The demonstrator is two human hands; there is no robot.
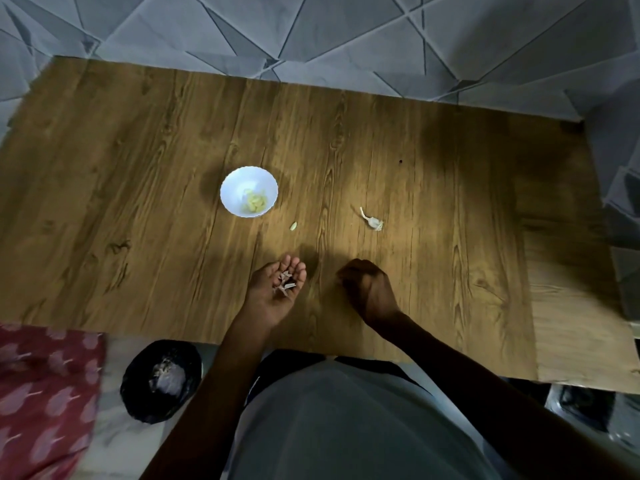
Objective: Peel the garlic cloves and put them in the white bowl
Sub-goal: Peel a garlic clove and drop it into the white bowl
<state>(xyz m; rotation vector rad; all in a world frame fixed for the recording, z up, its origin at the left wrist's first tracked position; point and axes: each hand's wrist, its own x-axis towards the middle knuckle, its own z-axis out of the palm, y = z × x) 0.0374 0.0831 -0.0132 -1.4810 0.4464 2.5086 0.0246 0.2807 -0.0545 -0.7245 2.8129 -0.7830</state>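
Observation:
The white bowl (pixel 248 191) stands on the wooden table (pixel 138 202), with several peeled garlic cloves (pixel 255 204) inside. A single pale clove (pixel 293 226) lies on the table just right of the bowl. Further right lies the garlic stem and skin remnant (pixel 371 221). My left hand (pixel 277 292) is palm up near the table's front edge, cupping a small heap of garlic skins (pixel 284 284). My right hand (pixel 367 289) is beside it with fingers curled; what it holds, if anything, is hidden in shadow.
A black bag (pixel 161 382) with garlic skins in it sits on the floor below the table's front edge, left of my body. A red patterned cloth (pixel 45 393) lies at the bottom left. Grey patterned tiles surround the table.

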